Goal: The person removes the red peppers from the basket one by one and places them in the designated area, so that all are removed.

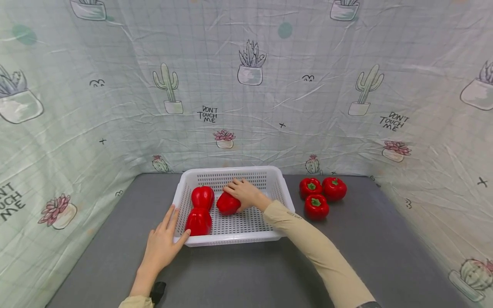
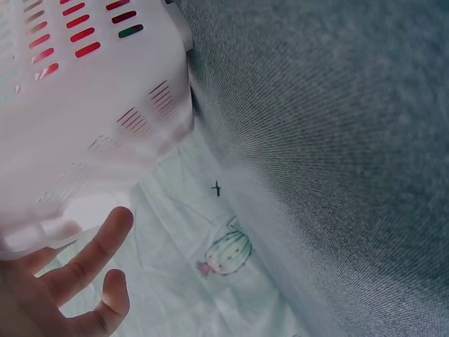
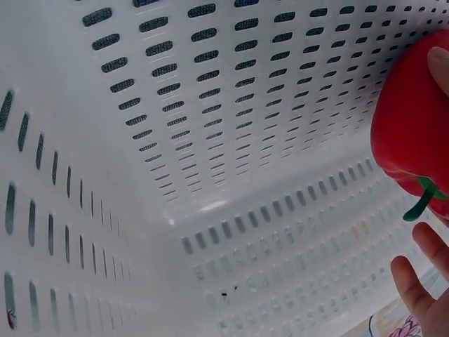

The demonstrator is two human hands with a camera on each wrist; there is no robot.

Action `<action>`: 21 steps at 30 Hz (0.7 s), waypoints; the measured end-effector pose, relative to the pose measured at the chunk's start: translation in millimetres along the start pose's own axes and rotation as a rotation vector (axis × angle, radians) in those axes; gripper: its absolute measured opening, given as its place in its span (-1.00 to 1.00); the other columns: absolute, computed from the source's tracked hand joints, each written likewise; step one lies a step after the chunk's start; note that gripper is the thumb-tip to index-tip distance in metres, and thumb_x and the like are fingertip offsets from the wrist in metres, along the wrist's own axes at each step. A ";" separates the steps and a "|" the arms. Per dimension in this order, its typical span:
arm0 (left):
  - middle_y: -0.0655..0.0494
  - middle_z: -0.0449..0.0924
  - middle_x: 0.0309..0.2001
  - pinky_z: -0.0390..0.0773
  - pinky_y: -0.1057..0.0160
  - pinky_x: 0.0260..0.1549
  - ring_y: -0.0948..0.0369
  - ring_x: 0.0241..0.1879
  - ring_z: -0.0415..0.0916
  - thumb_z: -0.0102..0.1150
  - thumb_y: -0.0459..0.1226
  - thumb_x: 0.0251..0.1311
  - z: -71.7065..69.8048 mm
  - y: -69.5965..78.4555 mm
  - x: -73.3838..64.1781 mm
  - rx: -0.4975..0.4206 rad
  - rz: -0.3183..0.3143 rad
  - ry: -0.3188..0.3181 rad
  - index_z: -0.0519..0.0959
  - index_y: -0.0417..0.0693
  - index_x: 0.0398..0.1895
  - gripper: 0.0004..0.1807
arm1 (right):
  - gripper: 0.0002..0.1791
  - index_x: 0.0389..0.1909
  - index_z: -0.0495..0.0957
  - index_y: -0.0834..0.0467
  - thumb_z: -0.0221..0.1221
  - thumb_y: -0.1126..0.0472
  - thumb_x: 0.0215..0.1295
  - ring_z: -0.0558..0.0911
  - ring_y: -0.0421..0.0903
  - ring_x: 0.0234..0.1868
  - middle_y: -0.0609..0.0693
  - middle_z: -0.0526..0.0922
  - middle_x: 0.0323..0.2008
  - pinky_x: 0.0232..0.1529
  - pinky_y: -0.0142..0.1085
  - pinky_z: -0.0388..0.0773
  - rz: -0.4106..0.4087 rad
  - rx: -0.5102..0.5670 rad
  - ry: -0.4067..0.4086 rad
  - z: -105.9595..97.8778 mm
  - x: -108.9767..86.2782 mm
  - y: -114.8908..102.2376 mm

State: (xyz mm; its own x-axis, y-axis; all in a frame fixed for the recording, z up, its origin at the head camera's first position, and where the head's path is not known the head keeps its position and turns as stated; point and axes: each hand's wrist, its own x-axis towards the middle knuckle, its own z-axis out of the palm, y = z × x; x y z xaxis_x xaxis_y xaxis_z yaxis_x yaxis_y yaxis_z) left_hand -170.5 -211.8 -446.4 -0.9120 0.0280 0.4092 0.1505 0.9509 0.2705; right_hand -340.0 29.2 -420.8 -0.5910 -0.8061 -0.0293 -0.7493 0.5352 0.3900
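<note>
A white perforated plastic basket [image 1: 231, 238] stands on the grey table. Inside it my right hand [image 1: 246, 193] grips a red bell pepper [image 1: 228, 204], its fingers over the top and the thumb at the near side. That pepper's green stem shows in the right wrist view, on the pepper [image 3: 410, 119] at the right edge. Two more red bell peppers, one farther back [image 1: 202, 197] and one nearer [image 1: 198, 222], lie along the basket's left side. My left hand [image 1: 163, 244] rests at the basket's front left corner, fingers extended along the rim.
Right of the basket, three red bell peppers [image 1: 316, 207] stand close together, stems up. The grey table [image 1: 239, 273] extends in front and to both sides. A pale cactus-print cloth [image 1: 246, 107] hangs behind and at both sides.
</note>
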 end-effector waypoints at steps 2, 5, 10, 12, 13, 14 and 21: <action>-0.18 0.11 0.31 0.39 -0.25 -0.21 -0.19 -0.02 0.42 0.15 0.00 -0.03 0.6 0.4 -0.5 0.000 0.001 0.014 0.18 -0.19 0.28 -0.18 | -0.08 0.26 0.12 -0.05 0.23 -0.27 -0.14 0.28 -0.07 0.18 -0.08 0.34 0.16 0.11 -0.11 0.37 0.002 0.012 0.010 -0.5 -1.2 0.3; -0.17 0.13 0.30 0.39 -0.26 -0.21 -0.19 -0.03 0.42 0.16 0.00 -0.04 1.6 0.8 -1.2 0.004 0.001 0.034 0.19 -0.20 0.27 -0.19 | -0.10 0.26 0.12 -0.09 0.23 -0.26 -0.14 0.29 -0.07 0.16 -0.08 0.34 0.15 0.09 -0.08 0.39 0.004 0.025 0.018 -2.2 -3.2 0.7; -0.17 0.14 0.30 0.40 -0.25 -0.20 -0.20 -0.05 0.43 0.14 0.01 -0.03 1.4 1.4 -1.0 0.017 -0.007 0.034 0.18 -0.19 0.28 -0.19 | -0.14 0.23 0.14 -0.11 0.25 -0.23 -0.14 0.30 -0.06 0.14 -0.07 0.34 0.13 0.08 -0.05 0.39 -0.001 0.061 0.028 -4.2 -4.8 0.5; -0.17 0.14 0.30 0.40 -0.25 -0.20 -0.19 -0.06 0.44 0.13 0.01 -0.03 1.3 1.7 -1.1 0.020 -0.009 0.033 0.18 -0.18 0.28 -0.19 | -0.14 0.23 0.14 -0.12 0.25 -0.23 -0.14 0.30 -0.05 0.15 -0.05 0.34 0.13 0.08 -0.04 0.39 0.003 0.081 0.021 -5.1 -5.2 0.5; -0.17 0.15 0.30 0.40 -0.25 -0.21 -0.19 -0.06 0.44 0.13 0.01 -0.03 1.2 1.8 -1.1 0.021 -0.009 0.034 0.19 -0.18 0.28 -0.19 | -0.14 0.23 0.14 -0.12 0.25 -0.23 -0.14 0.30 -0.04 0.15 -0.04 0.33 0.13 0.08 -0.04 0.39 0.008 0.092 0.016 -5.6 -5.4 0.6; -0.17 0.15 0.30 0.40 -0.25 -0.21 -0.19 -0.07 0.44 0.14 0.01 -0.03 1.2 2.0 -1.1 0.021 -0.009 0.035 0.19 -0.18 0.28 -0.19 | -0.14 0.23 0.14 -0.13 0.25 -0.23 -0.14 0.30 -0.03 0.15 -0.04 0.33 0.13 0.08 -0.04 0.39 0.012 0.103 0.010 -6.2 -5.7 0.6; -0.17 0.16 0.29 0.39 -0.27 -0.20 -0.19 -0.06 0.44 0.15 -0.01 -0.04 2.4 2.1 -1.3 0.019 -0.006 0.048 0.20 -0.19 0.27 -0.20 | -0.11 0.26 0.13 -0.14 0.28 -0.18 -0.15 0.27 0.02 0.20 0.04 0.26 0.20 0.13 0.00 0.34 0.049 0.182 -0.024 -10.6 -9.1 1.4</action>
State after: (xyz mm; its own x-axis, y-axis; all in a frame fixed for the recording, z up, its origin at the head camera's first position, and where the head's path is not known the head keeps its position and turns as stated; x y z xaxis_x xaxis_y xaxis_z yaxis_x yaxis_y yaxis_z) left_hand -169.9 -209.1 -448.5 -0.8936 0.0083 0.4487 0.1377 0.9567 0.2565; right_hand -332.5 34.6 -410.2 -0.6332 -0.7731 -0.0369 -0.7600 0.6119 0.2191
